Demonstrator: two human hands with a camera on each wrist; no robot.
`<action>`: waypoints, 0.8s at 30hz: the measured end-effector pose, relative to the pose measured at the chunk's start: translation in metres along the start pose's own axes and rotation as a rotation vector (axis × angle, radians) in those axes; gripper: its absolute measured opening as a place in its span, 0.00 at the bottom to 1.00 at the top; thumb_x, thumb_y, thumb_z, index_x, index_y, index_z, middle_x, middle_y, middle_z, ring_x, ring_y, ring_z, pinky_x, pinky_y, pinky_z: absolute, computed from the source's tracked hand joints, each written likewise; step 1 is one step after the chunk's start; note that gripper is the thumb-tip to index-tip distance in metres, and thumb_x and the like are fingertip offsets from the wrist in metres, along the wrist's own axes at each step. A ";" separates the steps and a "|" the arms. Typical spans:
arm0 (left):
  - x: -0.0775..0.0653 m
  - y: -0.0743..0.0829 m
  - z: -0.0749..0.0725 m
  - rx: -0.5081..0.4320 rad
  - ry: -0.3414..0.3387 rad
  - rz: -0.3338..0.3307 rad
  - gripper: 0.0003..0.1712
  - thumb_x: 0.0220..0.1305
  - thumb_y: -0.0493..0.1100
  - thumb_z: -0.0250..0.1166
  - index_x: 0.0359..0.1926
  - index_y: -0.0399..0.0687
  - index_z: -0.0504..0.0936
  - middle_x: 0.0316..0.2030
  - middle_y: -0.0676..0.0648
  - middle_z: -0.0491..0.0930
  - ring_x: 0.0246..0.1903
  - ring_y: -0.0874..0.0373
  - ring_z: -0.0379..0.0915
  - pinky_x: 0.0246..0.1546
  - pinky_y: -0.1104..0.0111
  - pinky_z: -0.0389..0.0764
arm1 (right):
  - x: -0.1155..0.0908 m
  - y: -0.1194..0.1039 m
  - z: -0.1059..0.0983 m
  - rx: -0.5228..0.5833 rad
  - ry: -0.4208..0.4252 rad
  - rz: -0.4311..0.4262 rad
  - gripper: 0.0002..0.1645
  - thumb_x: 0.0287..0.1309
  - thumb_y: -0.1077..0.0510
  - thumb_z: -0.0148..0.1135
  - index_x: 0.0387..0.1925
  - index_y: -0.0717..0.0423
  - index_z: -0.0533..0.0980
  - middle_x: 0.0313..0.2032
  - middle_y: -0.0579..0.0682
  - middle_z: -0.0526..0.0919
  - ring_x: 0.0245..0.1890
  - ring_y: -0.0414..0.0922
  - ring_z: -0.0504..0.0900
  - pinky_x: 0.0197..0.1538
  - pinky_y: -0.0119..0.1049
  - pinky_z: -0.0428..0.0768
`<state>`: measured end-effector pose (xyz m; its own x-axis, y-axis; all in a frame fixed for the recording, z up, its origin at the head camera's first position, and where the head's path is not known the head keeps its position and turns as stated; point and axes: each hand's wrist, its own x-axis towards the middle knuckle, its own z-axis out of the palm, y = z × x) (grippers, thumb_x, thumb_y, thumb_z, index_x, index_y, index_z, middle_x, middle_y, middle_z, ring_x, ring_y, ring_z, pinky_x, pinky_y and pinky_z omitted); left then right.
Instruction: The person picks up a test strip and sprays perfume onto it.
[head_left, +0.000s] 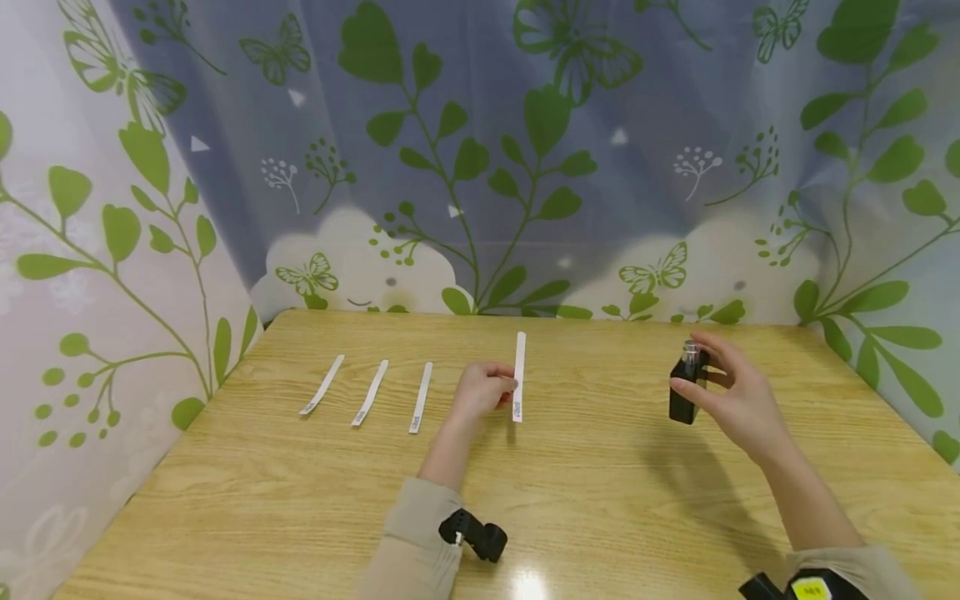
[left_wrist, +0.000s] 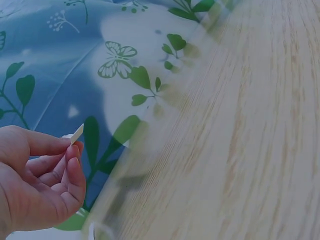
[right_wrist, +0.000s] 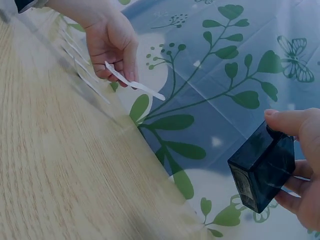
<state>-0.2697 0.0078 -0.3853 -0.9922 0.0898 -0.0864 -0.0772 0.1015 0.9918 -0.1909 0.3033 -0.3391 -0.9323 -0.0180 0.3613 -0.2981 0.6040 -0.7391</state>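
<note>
My left hand pinches a white paper test strip between thumb and fingers, above the table. Small printed lettering shows near the strip's lower end. To the right, my right hand grips a black rectangular perfume bottle with a silvery neck. One finger lies at the bottle's top, and the thumb is against its side. The right wrist view has the dark bottle tilted, with fingers around its far side. A gap separates bottle and strip.
Three more white strips lie spaced apart on the wooden table to the left: one far left, one in the middle, one nearer my left hand. A printed leaf-and-butterfly curtain hangs along the table's back edge.
</note>
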 end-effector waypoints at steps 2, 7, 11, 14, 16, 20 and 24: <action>0.001 -0.003 0.001 0.004 -0.002 -0.008 0.09 0.56 0.28 0.59 0.40 0.28 0.79 0.24 0.46 0.74 0.20 0.60 0.69 0.26 0.70 0.76 | 0.000 0.003 0.000 0.041 -0.017 0.030 0.42 0.58 0.54 0.63 0.68 0.58 0.55 0.60 0.62 0.65 0.54 0.50 0.67 0.44 0.20 0.69; 0.003 -0.007 0.005 0.025 0.000 -0.018 0.09 0.56 0.28 0.59 0.39 0.28 0.80 0.23 0.46 0.75 0.21 0.59 0.70 0.24 0.72 0.76 | 0.001 0.013 -0.001 0.114 -0.071 0.107 0.46 0.57 0.54 0.64 0.70 0.60 0.51 0.62 0.68 0.60 0.57 0.64 0.65 0.42 0.19 0.71; 0.003 -0.010 0.007 0.029 0.023 -0.022 0.09 0.56 0.27 0.60 0.38 0.27 0.80 0.21 0.47 0.74 0.19 0.61 0.69 0.22 0.74 0.74 | 0.004 0.020 -0.001 0.108 -0.101 0.148 0.48 0.56 0.53 0.65 0.70 0.62 0.49 0.64 0.67 0.57 0.60 0.65 0.62 0.49 0.31 0.75; 0.003 -0.011 0.007 0.032 0.042 -0.027 0.08 0.55 0.26 0.60 0.37 0.27 0.80 0.19 0.47 0.73 0.18 0.62 0.68 0.20 0.74 0.73 | 0.006 0.026 -0.001 0.083 -0.103 0.167 0.48 0.56 0.51 0.64 0.70 0.62 0.50 0.64 0.66 0.58 0.61 0.63 0.61 0.53 0.37 0.74; 0.003 -0.012 0.007 0.035 0.054 -0.037 0.08 0.54 0.26 0.60 0.37 0.27 0.80 0.18 0.47 0.72 0.16 0.62 0.68 0.18 0.75 0.72 | 0.007 0.031 -0.001 0.077 -0.097 0.174 0.48 0.56 0.50 0.64 0.69 0.62 0.51 0.64 0.66 0.59 0.60 0.62 0.62 0.52 0.34 0.74; 0.003 -0.014 0.007 0.048 0.069 -0.051 0.08 0.54 0.26 0.61 0.37 0.27 0.80 0.16 0.48 0.72 0.15 0.63 0.67 0.16 0.77 0.71 | 0.009 0.042 0.001 0.099 -0.088 0.188 0.46 0.57 0.52 0.64 0.69 0.63 0.51 0.63 0.67 0.60 0.60 0.62 0.62 0.47 0.24 0.73; 0.002 -0.015 0.009 0.064 0.078 -0.047 0.08 0.53 0.27 0.62 0.36 0.28 0.82 0.15 0.48 0.73 0.13 0.64 0.67 0.15 0.77 0.70 | 0.008 0.053 0.002 0.117 -0.066 0.194 0.46 0.56 0.55 0.65 0.68 0.65 0.52 0.62 0.68 0.60 0.60 0.63 0.61 0.48 0.23 0.73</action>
<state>-0.2692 0.0150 -0.4013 -0.9925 0.0067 -0.1222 -0.1194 0.1672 0.9787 -0.2146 0.3333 -0.3770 -0.9846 0.0347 0.1713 -0.1306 0.5053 -0.8530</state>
